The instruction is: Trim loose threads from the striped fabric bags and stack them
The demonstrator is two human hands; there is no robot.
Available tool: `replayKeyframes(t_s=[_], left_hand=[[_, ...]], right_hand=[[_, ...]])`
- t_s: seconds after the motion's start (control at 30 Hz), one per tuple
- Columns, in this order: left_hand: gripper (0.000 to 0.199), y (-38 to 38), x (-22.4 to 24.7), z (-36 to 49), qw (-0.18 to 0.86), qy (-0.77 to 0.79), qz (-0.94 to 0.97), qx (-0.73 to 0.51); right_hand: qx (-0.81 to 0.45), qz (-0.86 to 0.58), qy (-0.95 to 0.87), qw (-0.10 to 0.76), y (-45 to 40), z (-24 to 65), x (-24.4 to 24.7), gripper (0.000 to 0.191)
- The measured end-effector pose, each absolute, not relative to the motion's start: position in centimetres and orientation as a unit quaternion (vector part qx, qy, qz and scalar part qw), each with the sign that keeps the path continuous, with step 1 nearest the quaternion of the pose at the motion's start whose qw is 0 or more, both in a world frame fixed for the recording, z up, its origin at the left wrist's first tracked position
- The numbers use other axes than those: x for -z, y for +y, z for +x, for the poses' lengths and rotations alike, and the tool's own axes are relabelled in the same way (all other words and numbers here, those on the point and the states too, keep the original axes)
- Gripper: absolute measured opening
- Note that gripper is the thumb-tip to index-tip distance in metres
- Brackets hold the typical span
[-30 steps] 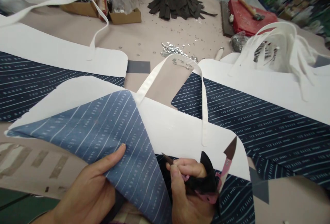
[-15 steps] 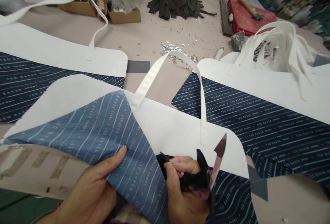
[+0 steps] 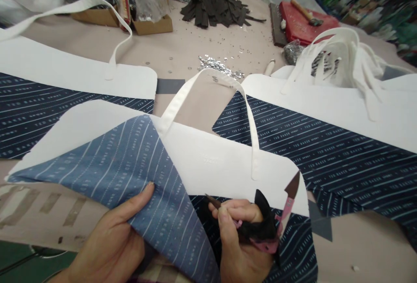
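Note:
A bag panel point(image 3: 211, 157) of white material and navy striped fabric lies in front of me, with a white strap handle point(image 3: 252, 122) at its top edge. Its fabric is folded up, so the paler blue reverse side point(image 3: 130, 157) shows. My left hand point(image 3: 114, 235) pinches this flap, thumb on top and fingers underneath. In my right hand point(image 3: 241, 244) is a pink-and-black pointed tool point(image 3: 269, 231), with one brown blade-like end sticking up to the right. A dark tip pokes out past my fingertips, close to the navy fabric beside the fold.
More navy-and-white panels lie left point(image 3: 78, 68) and right point(image 3: 325, 135), the right one under bunched white straps point(image 3: 355, 57). Behind are silver bits point(image 3: 215, 66), a pile of black strips point(image 3: 218, 5), cardboard boxes point(image 3: 153, 26) and a hammer point(image 3: 306, 12) on a red slab point(image 3: 286, 22).
My right hand and the tool have shifted slightly right and down. The tool's brown blade now leans further right. My left hand keeps its hold on the flap, and the view has moved slightly.

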State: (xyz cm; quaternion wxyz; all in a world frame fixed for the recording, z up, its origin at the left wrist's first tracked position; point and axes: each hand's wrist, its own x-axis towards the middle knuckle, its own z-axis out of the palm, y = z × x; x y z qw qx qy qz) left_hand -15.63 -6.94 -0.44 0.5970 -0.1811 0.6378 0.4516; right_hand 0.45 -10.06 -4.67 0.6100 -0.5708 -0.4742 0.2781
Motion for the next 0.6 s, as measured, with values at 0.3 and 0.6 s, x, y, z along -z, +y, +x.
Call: replayKeyframes(t_s=[0.3, 0.6], left_hand=[[0.027, -7.3, 0.8, -15.8, 0.601, 0.626, -0.185, -0.461], [0.031, -7.2, 0.3, -15.8, 0.612, 0.621, -0.181, -0.455]], right_hand=[[-0.252, -0.599, -0.454, 0.610, -9.4, -0.8, 3.9, 0.021], [-0.249, -0.593, -0.516, 0.565, -10.7, 0.8, 6.1, 0.016]])
